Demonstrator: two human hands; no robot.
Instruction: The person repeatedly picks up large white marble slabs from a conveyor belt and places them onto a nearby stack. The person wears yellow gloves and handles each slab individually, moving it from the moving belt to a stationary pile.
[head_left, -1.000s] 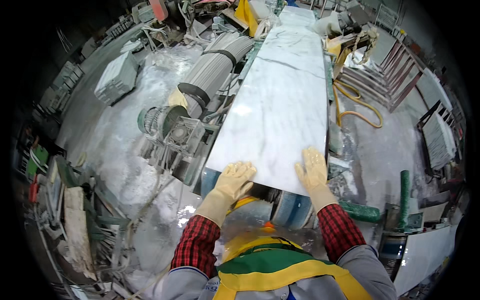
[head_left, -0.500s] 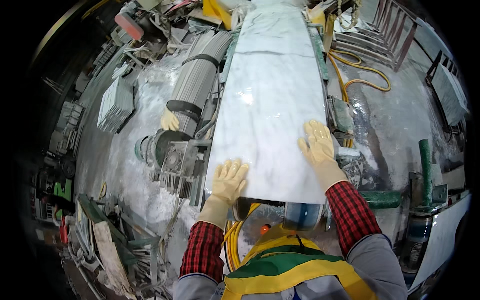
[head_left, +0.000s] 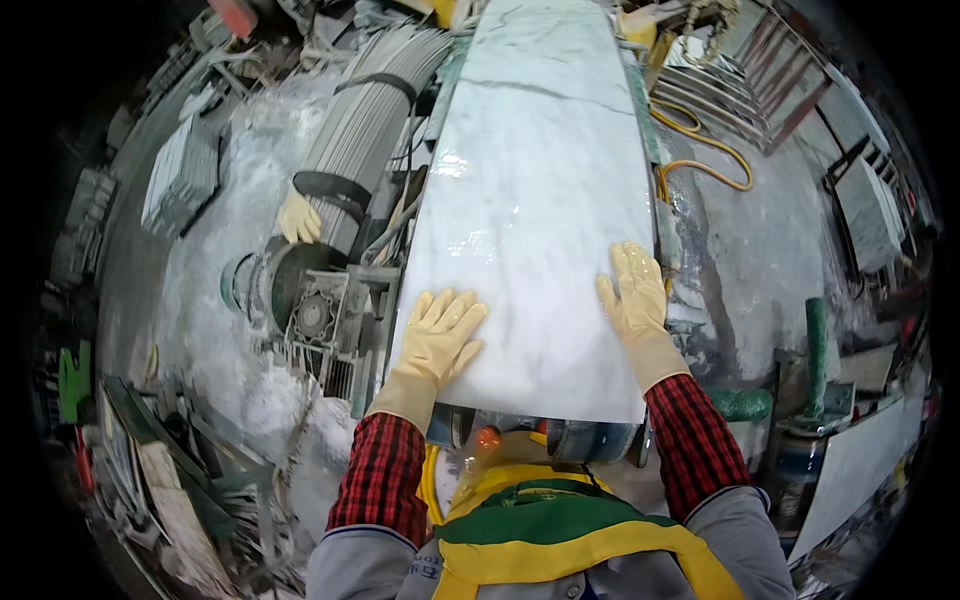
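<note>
A long white marble slab (head_left: 535,200) with grey veins runs away from me, wet and shiny on top. My left hand (head_left: 435,335), in a cream rubber glove, lies flat on the slab near its left edge, fingers spread and thumb out to the right. On the right edge rests my right hand (head_left: 637,300), gloved alike, with its fingers stretched forward and its thumb apart. Neither hand grips anything. Under the slab's near end a blue-grey roller (head_left: 592,440) shows in part.
Left of the slab stand a strapped, ribbed grey cylinder (head_left: 350,130) with a spare glove (head_left: 299,216) on it, and a dusty motor unit (head_left: 315,315). Stacked slabs (head_left: 182,175) lie farther left. A yellow hose (head_left: 715,170) and a green post (head_left: 815,355) are on the right.
My view has shifted and turned slightly. My left hand sits a little farther up the slab, its thumb now spread. The right hand stays flat near the right edge.
</note>
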